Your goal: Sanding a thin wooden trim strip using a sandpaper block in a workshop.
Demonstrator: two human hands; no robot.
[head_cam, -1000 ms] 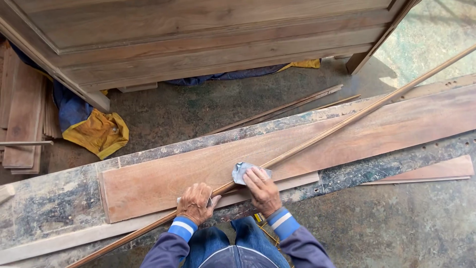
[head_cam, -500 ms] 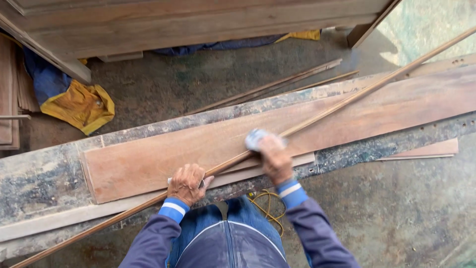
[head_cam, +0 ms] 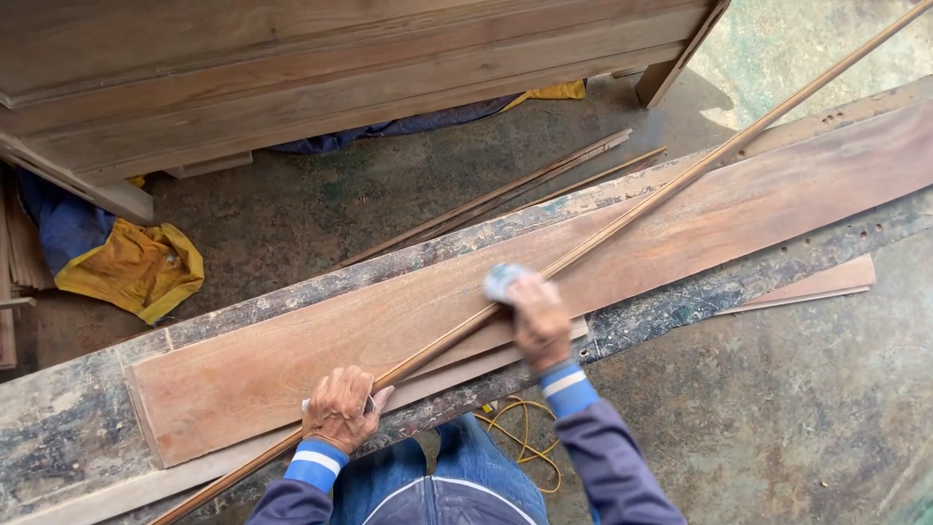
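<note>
A long thin wooden strip (head_cam: 661, 194) runs diagonally from the lower left to the upper right, lying across a wide reddish plank (head_cam: 418, 311). My left hand (head_cam: 339, 410) is closed around the strip near its lower end. My right hand (head_cam: 537, 319) presses a folded piece of grey sandpaper (head_cam: 502, 281) onto the strip farther up. The plank rests on a long, stained workbench board (head_cam: 78, 408). Both arms wear blue sleeves with striped cuffs.
A large wooden cabinet (head_cam: 292, 68) stands on the concrete floor beyond the bench. A yellow and blue cloth (head_cam: 131, 267) lies at the left. Loose thin strips (head_cam: 505, 199) lie on the floor. A yellow cable (head_cam: 525, 428) sits by my knees. A short board (head_cam: 816, 284) lies at right.
My right hand has slid the sandpaper up along the strip, away from my left hand. The view has shifted, so the bench and cabinet sit differently in frame.
</note>
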